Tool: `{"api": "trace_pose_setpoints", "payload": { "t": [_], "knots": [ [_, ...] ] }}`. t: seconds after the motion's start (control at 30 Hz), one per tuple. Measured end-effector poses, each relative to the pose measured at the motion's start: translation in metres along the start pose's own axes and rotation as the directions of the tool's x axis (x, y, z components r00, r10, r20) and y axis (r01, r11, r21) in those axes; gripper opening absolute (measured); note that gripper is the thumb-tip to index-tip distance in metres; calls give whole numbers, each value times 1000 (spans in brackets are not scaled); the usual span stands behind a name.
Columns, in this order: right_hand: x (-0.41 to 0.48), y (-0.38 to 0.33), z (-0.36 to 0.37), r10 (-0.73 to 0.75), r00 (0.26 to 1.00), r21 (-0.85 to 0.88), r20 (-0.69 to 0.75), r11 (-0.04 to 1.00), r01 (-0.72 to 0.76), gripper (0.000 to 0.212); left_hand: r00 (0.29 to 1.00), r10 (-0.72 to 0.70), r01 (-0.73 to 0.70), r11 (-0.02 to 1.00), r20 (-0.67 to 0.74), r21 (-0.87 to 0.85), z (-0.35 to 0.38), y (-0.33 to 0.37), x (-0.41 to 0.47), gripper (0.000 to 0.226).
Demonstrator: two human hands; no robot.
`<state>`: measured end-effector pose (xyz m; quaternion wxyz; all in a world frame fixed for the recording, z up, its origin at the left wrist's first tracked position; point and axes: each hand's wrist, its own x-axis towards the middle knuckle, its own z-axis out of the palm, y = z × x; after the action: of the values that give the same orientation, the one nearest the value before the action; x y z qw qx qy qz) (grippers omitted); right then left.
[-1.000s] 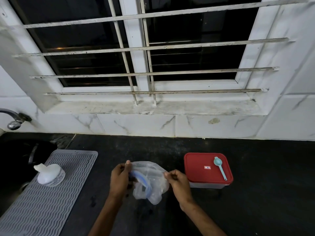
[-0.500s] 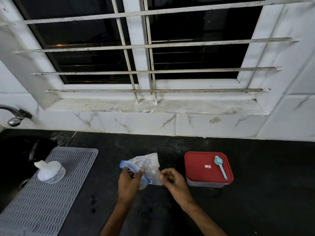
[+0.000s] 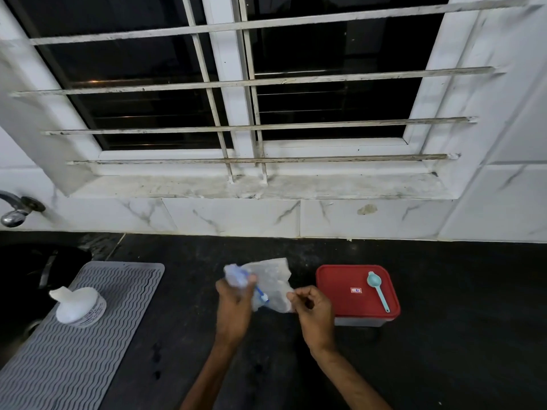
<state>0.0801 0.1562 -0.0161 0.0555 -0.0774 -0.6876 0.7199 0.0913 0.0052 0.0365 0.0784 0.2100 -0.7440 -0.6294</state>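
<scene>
A clear plastic zip bag (image 3: 270, 282) with a blue seal strip is held above the black counter (image 3: 458, 335), between both hands. My left hand (image 3: 235, 303) grips the bag's blue-strip end, its fingers curled round the crumpled plastic. My right hand (image 3: 312, 306) pinches the bag's right edge between thumb and fingers. What is inside the bag cannot be made out.
A red-lidded container (image 3: 356, 294) stands right of my hands, a light blue spoon (image 3: 378, 290) lying on its lid. A grey ribbed mat (image 3: 74, 344) at left bears a white bottle (image 3: 78, 304). Beyond it are a dark sink (image 3: 26, 276) and a tap (image 3: 13, 211).
The bag was spread wide between my hands. My left hand has gathered its blue-strip end and the bag is now narrower and more crumpled. My hands are slightly closer together.
</scene>
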Motion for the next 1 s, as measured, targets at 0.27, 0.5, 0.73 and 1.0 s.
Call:
{"api": "trace_pose_setpoints", "payload": {
  "t": [0.27,0.5,0.73,1.0],
  "knots": [
    [12,-10,-14,-52,995,69,-86,996,58,14,984,145,-123,971,-102,203,24,-2,14,38],
    [17,-23,-18,-109,988,103,-108,987,121,8,976,213,-208,972,-37,113,57,14,6,52],
    [19,-22,-27,-143,988,44,-54,988,146,9,984,174,-179,967,43,181,73,5,18,13],
    [29,-37,-65,-123,980,27,-156,991,128,7,972,-146,224,814,185,-535,39,22,37,29]
  ]
}}
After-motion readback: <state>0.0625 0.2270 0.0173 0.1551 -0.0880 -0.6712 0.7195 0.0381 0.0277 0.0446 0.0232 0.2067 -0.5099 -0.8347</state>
